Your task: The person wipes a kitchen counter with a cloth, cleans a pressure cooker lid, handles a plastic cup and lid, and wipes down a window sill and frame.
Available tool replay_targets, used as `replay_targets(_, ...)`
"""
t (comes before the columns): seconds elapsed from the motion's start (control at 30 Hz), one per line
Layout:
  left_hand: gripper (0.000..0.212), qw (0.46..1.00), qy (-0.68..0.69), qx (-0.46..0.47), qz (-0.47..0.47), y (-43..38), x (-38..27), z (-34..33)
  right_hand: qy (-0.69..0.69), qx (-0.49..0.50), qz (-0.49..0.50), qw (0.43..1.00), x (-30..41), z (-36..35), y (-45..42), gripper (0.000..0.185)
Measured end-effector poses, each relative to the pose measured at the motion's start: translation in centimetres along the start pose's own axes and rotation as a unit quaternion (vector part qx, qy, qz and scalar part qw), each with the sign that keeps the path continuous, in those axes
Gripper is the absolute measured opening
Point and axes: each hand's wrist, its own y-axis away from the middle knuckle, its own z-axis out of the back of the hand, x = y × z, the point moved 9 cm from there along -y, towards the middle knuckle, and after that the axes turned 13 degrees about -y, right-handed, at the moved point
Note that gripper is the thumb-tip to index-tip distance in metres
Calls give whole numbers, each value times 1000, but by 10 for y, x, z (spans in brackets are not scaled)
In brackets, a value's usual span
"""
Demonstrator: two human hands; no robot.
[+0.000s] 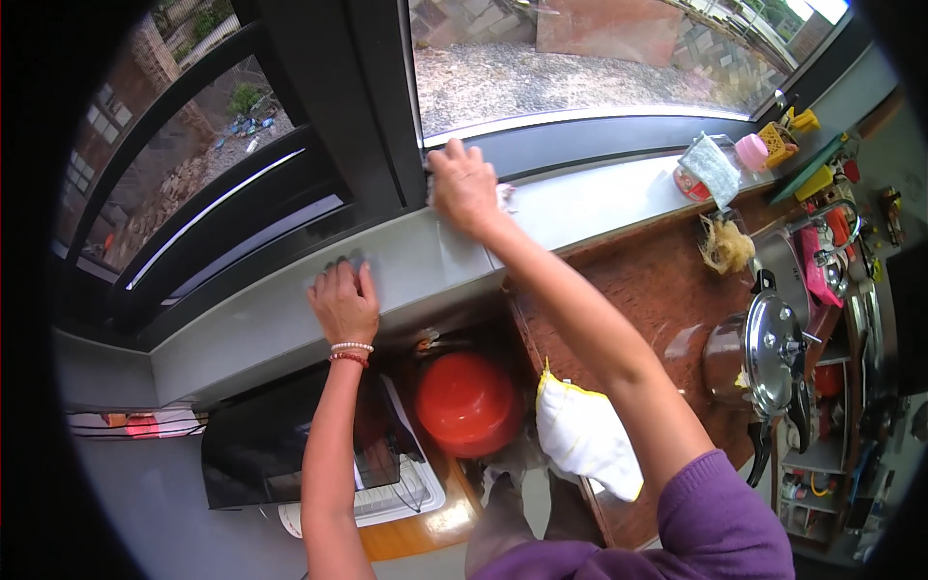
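Observation:
My right hand (464, 181) presses a crumpled cloth (506, 197) against the windowsill (580, 206), close to the corner of the dark window frame (594, 145). Most of the cloth is hidden under the palm; a whitish, pink-marked edge sticks out. Further left along the sill, my left hand (344, 301) rests with its fingertips on the pale surface, thumb apart, holding nothing. Two beaded bracelets (351, 351) circle that wrist.
Below the sill are a black-lidded dish rack (268, 449) and a red basin (467, 402). A white cloth (587, 435) hangs over the edge of the brown counter (616, 290). Rightward stand a pressure cooker (772, 355), a sink (779, 264) and a cloth-draped container (707, 174).

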Motion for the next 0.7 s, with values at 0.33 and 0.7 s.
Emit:
replay_targets(0.33,22,1000,-16,-6,7,4,9,-2,-172,-65,19,983,-22,59,-7,24)
replay_targets(0.7,21,1000,-14,-1,2,3,5,-6,-210,33,53,976,12,8,38,18)
